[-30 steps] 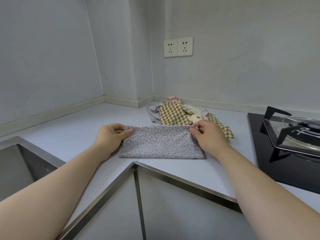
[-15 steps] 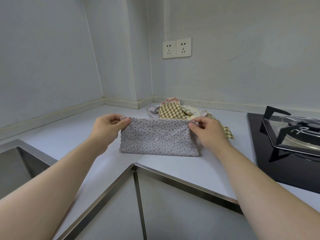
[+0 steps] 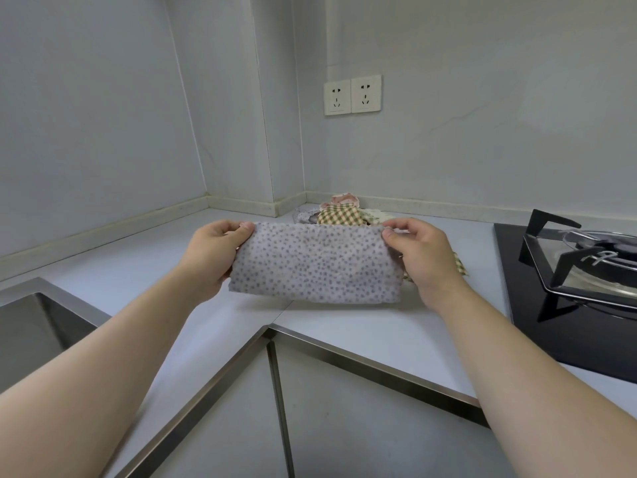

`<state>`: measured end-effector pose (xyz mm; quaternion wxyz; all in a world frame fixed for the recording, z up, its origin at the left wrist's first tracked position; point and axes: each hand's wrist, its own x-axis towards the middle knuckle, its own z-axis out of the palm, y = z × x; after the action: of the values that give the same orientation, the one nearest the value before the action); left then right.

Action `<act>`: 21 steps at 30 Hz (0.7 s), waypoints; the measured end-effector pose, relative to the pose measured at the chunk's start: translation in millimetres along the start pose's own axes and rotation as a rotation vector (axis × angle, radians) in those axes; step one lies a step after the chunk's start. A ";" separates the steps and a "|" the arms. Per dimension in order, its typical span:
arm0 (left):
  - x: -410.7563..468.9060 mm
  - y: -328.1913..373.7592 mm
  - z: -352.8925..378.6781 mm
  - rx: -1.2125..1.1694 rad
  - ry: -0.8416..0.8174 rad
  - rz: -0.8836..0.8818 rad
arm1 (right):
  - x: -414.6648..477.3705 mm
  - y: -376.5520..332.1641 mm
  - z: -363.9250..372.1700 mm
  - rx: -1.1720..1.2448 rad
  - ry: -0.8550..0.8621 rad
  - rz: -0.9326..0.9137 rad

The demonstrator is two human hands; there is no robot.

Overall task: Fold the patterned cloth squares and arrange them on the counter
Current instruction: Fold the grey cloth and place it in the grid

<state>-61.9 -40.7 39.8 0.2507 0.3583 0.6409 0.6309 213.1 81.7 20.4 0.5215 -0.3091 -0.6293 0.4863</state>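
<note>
At the near edge of the view, two pale cabinet doors (image 3: 362, 436) meet under an angled metal trim (image 3: 362, 363) that borders the counter (image 3: 138, 257). Both bare forearms reach forward over this edge. To the left, a steel sink (image 3: 31, 326) is sunk into the counter.

Above the counter's middle, the dotted cloth (image 3: 317, 263), grey with small dark spots and folded into a wide band, is stretched between the two hands. The left hand (image 3: 213, 257) pinches the cloth's upper left corner, thumb on the near face and curled fingers behind it. The right hand (image 3: 424, 260) pinches the upper right corner in the same way, thumb in front and fingers folded over the top edge. The cloth hangs down from these two grips, its face turned to the camera. Its lower edge is close to the counter with a shadow beneath, and I cannot tell whether it touches.

Just behind the held cloth, a loose pile of other patterned squares lies on the counter near the corner, with a green-and-yellow checked cloth (image 3: 339, 215) on top. More of the pile shows just past the right hand. To the right sits a black gas hob (image 3: 586, 270) with a pan support. On the far wall is a double socket (image 3: 352, 94).
</note>
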 end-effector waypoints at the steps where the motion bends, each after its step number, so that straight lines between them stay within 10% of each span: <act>1: -1.7 1.0 0.7 -0.048 -0.026 -0.032 | -0.3 -2.8 0.4 0.055 -0.002 0.014; 11: -5.2 -27.6 6.1 1.047 0.080 0.205 | -7.5 18.5 6.1 -1.127 -0.096 -0.152; 21: -38.4 -46.0 67.1 1.350 -0.484 0.251 | -29.8 25.0 53.9 -1.255 -0.698 -0.153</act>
<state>7.2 -25.8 -16.0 0.0356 0.6351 0.7712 0.0252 166.4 47.8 -12.7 0.0469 -0.3321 -0.9398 0.0656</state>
